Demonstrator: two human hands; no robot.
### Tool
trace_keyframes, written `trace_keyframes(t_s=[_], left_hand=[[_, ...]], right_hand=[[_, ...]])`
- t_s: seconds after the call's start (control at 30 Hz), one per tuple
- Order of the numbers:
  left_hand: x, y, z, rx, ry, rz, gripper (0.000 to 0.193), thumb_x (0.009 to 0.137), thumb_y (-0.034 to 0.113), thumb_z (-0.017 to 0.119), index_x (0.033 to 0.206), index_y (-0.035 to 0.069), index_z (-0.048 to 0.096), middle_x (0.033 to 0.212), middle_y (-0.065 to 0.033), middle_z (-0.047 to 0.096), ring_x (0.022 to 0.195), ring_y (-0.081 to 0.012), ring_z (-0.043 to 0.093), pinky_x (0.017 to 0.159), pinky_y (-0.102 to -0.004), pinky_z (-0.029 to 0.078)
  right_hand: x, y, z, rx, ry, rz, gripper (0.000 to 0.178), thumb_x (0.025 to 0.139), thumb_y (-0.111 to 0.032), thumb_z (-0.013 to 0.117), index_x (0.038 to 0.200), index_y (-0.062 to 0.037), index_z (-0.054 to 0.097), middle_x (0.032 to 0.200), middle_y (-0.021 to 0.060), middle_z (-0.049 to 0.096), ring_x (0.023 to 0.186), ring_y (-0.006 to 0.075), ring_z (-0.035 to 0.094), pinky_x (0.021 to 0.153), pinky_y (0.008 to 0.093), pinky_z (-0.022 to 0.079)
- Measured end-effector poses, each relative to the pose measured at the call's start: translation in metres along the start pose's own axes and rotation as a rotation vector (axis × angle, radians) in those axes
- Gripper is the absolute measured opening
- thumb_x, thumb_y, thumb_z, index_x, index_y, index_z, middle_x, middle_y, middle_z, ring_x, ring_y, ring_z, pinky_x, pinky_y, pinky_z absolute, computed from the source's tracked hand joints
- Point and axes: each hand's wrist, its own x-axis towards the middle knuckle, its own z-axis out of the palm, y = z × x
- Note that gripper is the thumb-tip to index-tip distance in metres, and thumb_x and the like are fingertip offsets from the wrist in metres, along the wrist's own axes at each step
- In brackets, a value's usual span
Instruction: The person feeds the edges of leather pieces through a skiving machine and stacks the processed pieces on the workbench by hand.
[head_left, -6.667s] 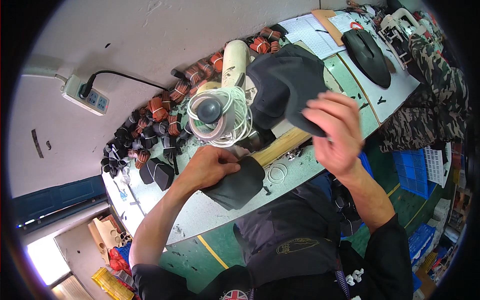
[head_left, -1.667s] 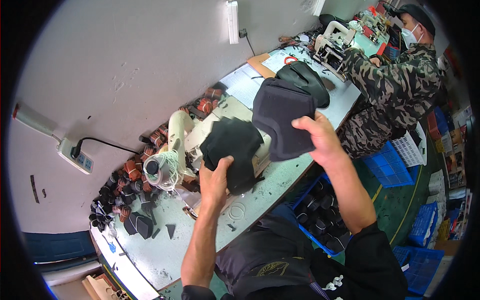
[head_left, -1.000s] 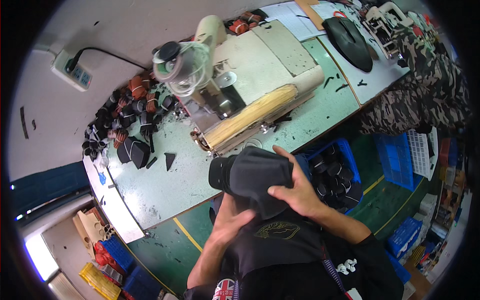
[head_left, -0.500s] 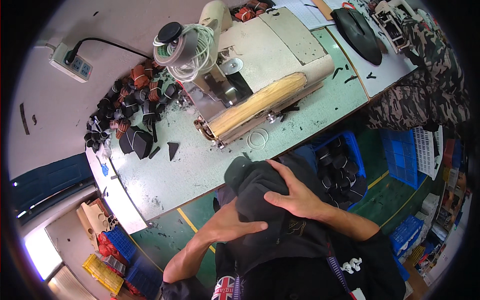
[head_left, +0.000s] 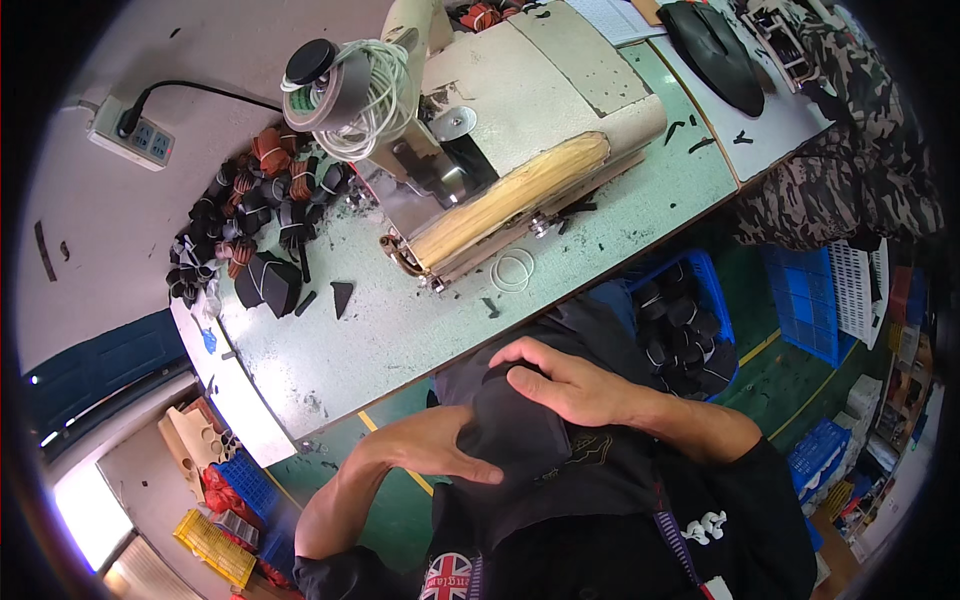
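Pieces [head_left: 515, 425]: dark, between both hands, against the dark clothing [head_left: 520, 510], below the near edge of the desk [head_left: 400, 345].
Left hand [head_left: 430, 440]: thumb spread wide at their left side, fingertips hidden; I cannot tell whether it grips.
Right hand [head_left: 565, 385]: fingers curled around their upper end, nearer it than the left.
Long axis: I judge it slopes down rightward.

Your dark pieces [head_left: 515, 418] look matt and cloth-like; your machine [head_left: 530, 110] seems painted metal, rough where chipped — your tabletop [head_left: 400, 340] gleams smooth, and the blue crate [head_left: 715, 292] looks plastic.
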Motion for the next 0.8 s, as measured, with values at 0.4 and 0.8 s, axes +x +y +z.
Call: trace_keyframes(t_s=[0.4, 0.8], left_hand=[[-0.002, 0.061, 0.017, 0.086, 0.001, -0.096, 0.084, 0.077, 0.052, 0.078, 0.139, 0.002, 0.053, 0.139, -0.0228, 0.056, 0.127, -0.0389, 0.054, 0.108, -0.0428, 0.043], [-0.008, -0.018, 0.012, -0.933, 0.64, 0.143, 0.072, 0.067, 0.009, 0.086, 0.132, -0.003, 0.057, 0.121, -0.0144, 0.064, 0.111, -0.0313, 0.062, 0.102, -0.0444, 0.049]], right_hand=[[0.07, 0.085, -0.079, -1.117, 0.728, -0.566, 0.023, 0.081, -0.006, 0.069, 0.103, -0.009, 0.07, 0.108, 0.0115, 0.061, 0.09, 0.0282, 0.06, 0.073, 0.0391, 0.053], [0.046, 0.034, -0.032, -0.779, 0.359, -0.134, 0.022, 0.087, -0.015, 0.055, 0.107, -0.0062, 0.053, 0.082, 0.0203, 0.063, 0.083, 0.0433, 0.065, 0.067, 0.0558, 0.048]])
